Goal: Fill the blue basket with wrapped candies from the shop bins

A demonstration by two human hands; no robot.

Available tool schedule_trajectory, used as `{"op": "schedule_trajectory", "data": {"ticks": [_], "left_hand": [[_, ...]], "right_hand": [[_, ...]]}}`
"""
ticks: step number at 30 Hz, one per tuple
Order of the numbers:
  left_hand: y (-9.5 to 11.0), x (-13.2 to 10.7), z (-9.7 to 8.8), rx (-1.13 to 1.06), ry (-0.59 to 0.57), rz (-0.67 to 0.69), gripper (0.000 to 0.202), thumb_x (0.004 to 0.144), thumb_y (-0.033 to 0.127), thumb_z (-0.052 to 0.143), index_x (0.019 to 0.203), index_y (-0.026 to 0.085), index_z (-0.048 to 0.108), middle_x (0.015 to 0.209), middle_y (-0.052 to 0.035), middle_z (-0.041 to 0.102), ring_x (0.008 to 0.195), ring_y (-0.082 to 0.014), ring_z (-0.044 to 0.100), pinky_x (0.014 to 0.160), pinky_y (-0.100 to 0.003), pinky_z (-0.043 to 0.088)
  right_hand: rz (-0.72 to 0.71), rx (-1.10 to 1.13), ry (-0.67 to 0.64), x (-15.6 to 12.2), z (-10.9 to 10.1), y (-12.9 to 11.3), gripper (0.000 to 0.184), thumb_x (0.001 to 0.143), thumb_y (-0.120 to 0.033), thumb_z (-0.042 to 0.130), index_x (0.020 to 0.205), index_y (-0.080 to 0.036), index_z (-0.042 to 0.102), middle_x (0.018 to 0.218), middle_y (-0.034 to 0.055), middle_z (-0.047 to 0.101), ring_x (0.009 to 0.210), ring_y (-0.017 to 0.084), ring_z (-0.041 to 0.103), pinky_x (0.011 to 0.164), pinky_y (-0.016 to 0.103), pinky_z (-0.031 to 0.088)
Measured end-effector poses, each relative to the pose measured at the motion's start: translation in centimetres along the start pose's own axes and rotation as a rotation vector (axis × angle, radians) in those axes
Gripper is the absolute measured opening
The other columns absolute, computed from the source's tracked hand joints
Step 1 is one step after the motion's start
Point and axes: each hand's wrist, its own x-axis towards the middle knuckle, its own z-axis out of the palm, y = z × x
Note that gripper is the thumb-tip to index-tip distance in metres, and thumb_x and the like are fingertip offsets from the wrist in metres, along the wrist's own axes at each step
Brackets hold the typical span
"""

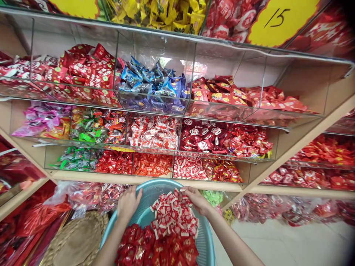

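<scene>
A teal plastic basket (209, 240) stands low in front of me, below the shelves. My left hand (129, 203) is closed over its left rim, thumb toward the inside. My right hand (196, 199) reaches over the right rim, its fingers bent together at the upper edge of a heap of small red-and-white wrapped candies (174, 214). Whatever lies between those fingers is hidden. Larger shiny red wrapped candies (149, 245) fill the near part of the basket, partly under the small ones.
Shelves with clear dividers hold many wrapped candies; matching red-and-white ones (190, 168) lie in a bottom compartment. A yellow price sign (281, 22) reads 15. A woven straw item (74, 240) stands left of the basket. Bagged candies (277, 208) lie beneath the shelves, above pale floor tiles (294, 244).
</scene>
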Motion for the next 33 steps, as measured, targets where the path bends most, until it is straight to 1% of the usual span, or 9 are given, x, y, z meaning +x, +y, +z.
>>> {"op": "schedule_trajectory", "data": {"ticks": [2,5,8,11,15,22,28,31,33], "left_hand": [[0.1,0.0,-0.1,0.003,-0.006,-0.006,0.051,0.089,0.046,0.019,0.103,0.015,0.057,0.089,-0.0102,0.066,0.081,-0.0218,0.061,0.073,-0.032,0.042],[0.1,0.0,-0.3,-0.006,-0.018,-0.014,0.05,0.088,0.046,0.02,0.104,0.015,0.057,0.091,-0.0106,0.066,0.083,-0.0212,0.061,0.075,-0.031,0.042],[0.2,0.0,-0.4,-0.016,-0.03,-0.02,0.05,0.088,0.046,0.021,0.102,0.015,0.058,0.092,-0.0105,0.066,0.083,-0.0206,0.061,0.076,-0.031,0.042],[0.2,0.0,-0.5,-0.022,-0.037,-0.027,0.049,0.088,0.046,0.022,0.101,0.015,0.058,0.092,-0.0103,0.066,0.083,-0.0204,0.061,0.076,-0.031,0.041],[0.2,0.0,-0.5,-0.015,-0.031,-0.03,0.048,0.088,0.046,0.022,0.101,0.015,0.057,0.091,-0.0102,0.066,0.083,-0.0203,0.061,0.075,-0.031,0.041],[0.1,0.0,-0.4,-0.007,-0.016,-0.01,0.049,0.089,0.045,0.021,0.101,0.015,0.057,0.09,-0.0099,0.066,0.081,-0.0206,0.061,0.075,-0.031,0.04],[0.0,0.0,-0.1,-0.01,-0.006,-0.008,0.048,0.089,0.045,0.021,0.102,0.015,0.056,0.092,-0.0095,0.066,0.083,-0.0202,0.061,0.075,-0.031,0.04],[0.0,0.0,0.0,-0.006,-0.013,-0.009,0.048,0.089,0.045,0.021,0.102,0.015,0.056,0.091,-0.0096,0.066,0.083,-0.0204,0.061,0.076,-0.031,0.04],[0.0,0.1,0.0,-0.001,-0.01,-0.005,0.049,0.089,0.045,0.02,0.101,0.015,0.056,0.09,-0.0096,0.066,0.082,-0.0209,0.061,0.075,-0.031,0.041]], "right_hand": [[-0.036,-0.07,-0.029,-0.2,-0.1,0.0,0.037,0.069,-0.031,0.063,0.102,-0.02,0.051,0.076,-0.0001,0.061,0.056,0.01,0.056,0.045,0.02,0.041],[-0.148,-0.258,0.032,-0.1,-0.1,0.2,0.047,0.067,-0.035,0.065,0.11,-0.022,0.049,0.083,-0.0003,0.06,0.053,0.01,0.053,0.044,0.021,0.041],[-0.253,-0.444,0.086,0.5,-0.2,0.5,0.039,0.067,-0.037,0.063,0.103,-0.022,0.054,0.085,-0.0012,0.058,0.054,0.01,0.051,0.045,0.022,0.04],[-0.364,-0.675,0.103,1.0,-0.2,0.6,0.029,0.07,-0.033,0.06,0.096,-0.02,0.06,0.084,0.0007,0.059,0.067,0.015,0.055,0.059,0.025,0.043],[-0.448,-0.905,0.106,1.0,0.1,0.0,0.029,0.073,-0.026,0.056,0.102,-0.021,0.06,0.091,0.0036,0.061,0.084,0.018,0.055,0.074,0.028,0.04],[-0.395,-1.182,0.117,1.3,1.5,-0.2,0.023,0.075,-0.022,0.054,0.099,-0.023,0.052,0.089,0.0021,0.063,0.081,0.017,0.056,0.066,0.024,0.035],[-0.347,-1.418,0.166,1.6,2.0,0.3,0.027,0.078,-0.019,0.051,0.105,-0.021,0.048,0.103,0.0075,0.061,0.09,0.02,0.058,0.068,0.026,0.037],[-0.327,-1.423,0.194,1.0,2.2,-0.1,0.027,0.078,-0.02,0.051,0.105,-0.021,0.048,0.104,0.0087,0.061,0.089,0.021,0.059,0.067,0.027,0.039],[-0.344,-1.343,0.232,0.6,2.3,-0.5,0.022,0.079,-0.024,0.05,0.101,-0.021,0.05,0.101,0.0088,0.062,0.084,0.021,0.06,0.065,0.028,0.039]]}}
